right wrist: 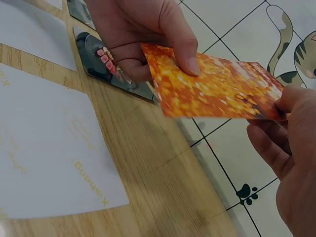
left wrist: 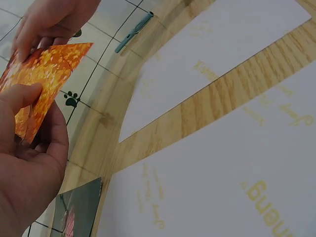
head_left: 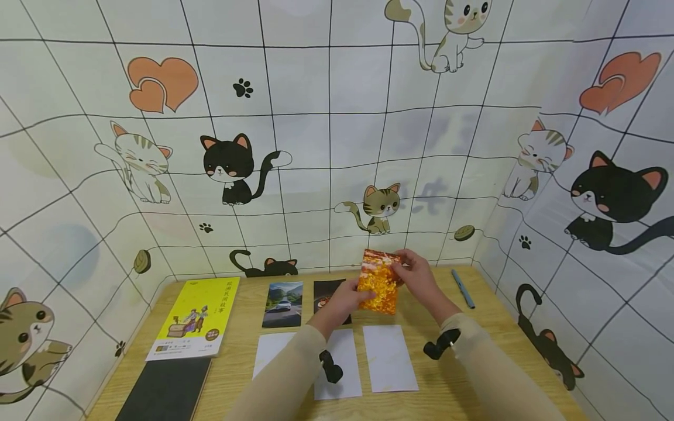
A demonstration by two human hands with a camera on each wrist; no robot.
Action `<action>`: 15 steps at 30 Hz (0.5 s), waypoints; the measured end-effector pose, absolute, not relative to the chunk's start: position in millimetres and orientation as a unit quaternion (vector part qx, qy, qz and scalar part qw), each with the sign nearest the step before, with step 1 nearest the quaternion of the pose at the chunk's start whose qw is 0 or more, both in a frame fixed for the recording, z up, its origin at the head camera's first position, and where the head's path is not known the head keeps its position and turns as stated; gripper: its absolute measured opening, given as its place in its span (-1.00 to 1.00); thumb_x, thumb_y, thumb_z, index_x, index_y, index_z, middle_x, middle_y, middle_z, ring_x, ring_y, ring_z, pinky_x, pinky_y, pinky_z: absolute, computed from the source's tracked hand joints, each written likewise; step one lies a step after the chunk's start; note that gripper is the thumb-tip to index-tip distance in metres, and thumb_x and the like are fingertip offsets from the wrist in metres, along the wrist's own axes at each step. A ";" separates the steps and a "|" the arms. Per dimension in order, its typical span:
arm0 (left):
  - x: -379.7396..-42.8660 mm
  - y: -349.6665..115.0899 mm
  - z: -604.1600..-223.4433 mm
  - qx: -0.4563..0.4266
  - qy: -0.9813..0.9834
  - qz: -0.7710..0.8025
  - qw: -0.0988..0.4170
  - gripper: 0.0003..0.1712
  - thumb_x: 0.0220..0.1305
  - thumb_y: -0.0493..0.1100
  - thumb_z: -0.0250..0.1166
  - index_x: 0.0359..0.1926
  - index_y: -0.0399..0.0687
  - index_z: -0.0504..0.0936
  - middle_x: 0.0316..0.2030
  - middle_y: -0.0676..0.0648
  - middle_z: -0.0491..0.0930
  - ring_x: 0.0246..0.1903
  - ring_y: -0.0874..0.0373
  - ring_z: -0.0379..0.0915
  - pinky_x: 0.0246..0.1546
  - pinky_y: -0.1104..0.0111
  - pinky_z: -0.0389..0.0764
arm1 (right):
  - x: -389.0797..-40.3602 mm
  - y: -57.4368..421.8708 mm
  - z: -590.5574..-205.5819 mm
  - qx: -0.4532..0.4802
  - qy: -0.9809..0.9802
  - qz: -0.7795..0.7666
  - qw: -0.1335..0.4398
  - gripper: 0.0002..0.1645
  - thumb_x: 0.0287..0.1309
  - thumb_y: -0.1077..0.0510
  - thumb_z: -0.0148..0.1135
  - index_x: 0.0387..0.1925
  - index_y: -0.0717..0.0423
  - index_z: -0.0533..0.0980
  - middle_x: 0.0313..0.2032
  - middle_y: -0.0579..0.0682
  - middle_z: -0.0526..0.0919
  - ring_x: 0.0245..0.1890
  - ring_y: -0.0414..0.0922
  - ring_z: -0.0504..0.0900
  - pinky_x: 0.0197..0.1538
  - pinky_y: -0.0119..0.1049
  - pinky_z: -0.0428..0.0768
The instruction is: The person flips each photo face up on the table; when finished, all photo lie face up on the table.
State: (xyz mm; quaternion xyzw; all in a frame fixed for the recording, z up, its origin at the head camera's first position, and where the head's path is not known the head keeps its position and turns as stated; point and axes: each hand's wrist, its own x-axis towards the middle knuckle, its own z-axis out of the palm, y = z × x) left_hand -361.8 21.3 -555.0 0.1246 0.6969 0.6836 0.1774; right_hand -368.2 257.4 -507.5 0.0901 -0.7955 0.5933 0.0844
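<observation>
A glossy photo print (head_left: 379,283) of orange and gold leaves is held up off the table, tilted, between both hands. My left hand (head_left: 343,303) pinches its lower left side, thumb on the printed face. From the upper right edge, my right hand (head_left: 418,279) pinches the same print, also clear in the right wrist view as a leaf-covered card (right wrist: 212,91). Behind the left hand lies a dark photo (head_left: 327,290), partly hidden. A photo of a car on a road (head_left: 283,304) lies left of it. Three white cards (head_left: 391,359) with faint yellow lettering lie nearer me.
A yellow book (head_left: 197,310) overlaps a black notebook (head_left: 164,389) at the table's left. Towards the right back lies a blue-green pen (head_left: 463,289). White cloth walls (head_left: 300,140) with cat drawings enclose the wooden table (head_left: 447,386). The left forearm covers part of the cards.
</observation>
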 end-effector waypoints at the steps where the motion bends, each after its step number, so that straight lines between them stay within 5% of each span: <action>1: -363.2 19.7 -556.0 0.118 0.692 0.690 0.177 -0.46 0.49 -0.09 0.50 0.38 -0.16 0.65 0.05 -0.10 0.77 -0.03 0.06 0.72 0.11 0.11 0.73 | -366.8 259.5 -507.7 0.093 -0.795 0.594 0.080 -0.63 0.62 0.23 0.29 0.30 0.30 0.56 0.07 0.34 0.72 -0.36 -0.06 0.80 -0.28 -0.03 0.81; 4: -368.8 13.4 -558.8 0.099 0.674 0.711 0.175 -0.41 0.48 -0.09 0.52 0.41 -0.18 0.63 0.10 -0.13 0.74 0.02 0.03 0.72 0.18 0.07 0.73 | -362.2 266.2 -510.9 0.100 -0.797 0.592 0.067 -0.61 0.60 0.24 0.31 0.31 0.33 0.54 0.16 0.37 0.71 -0.37 0.02 0.81 -0.23 0.13 0.81; 9: -375.2 2.4 -555.7 0.063 0.658 0.737 0.145 -0.37 0.46 -0.03 0.55 0.40 -0.20 0.62 0.14 -0.15 0.72 0.07 -0.03 0.72 0.26 -0.01 0.68 | -352.3 269.8 -523.2 0.109 -0.785 0.609 0.038 -0.64 0.56 0.22 0.38 0.20 0.37 0.56 -0.05 0.29 0.79 -0.30 0.18 0.84 -0.12 0.16 0.81; 15: -377.6 -2.8 -542.9 0.007 0.685 0.719 0.121 -0.23 0.37 0.22 0.58 0.44 -0.04 0.65 0.24 -0.15 0.72 0.25 -0.19 0.62 0.22 -0.47 0.46 | -337.1 258.1 -538.8 0.099 -0.759 0.644 0.010 -0.64 0.55 0.21 0.40 0.15 0.42 0.60 -0.14 0.26 0.82 -0.19 0.20 0.87 -0.02 0.13 0.81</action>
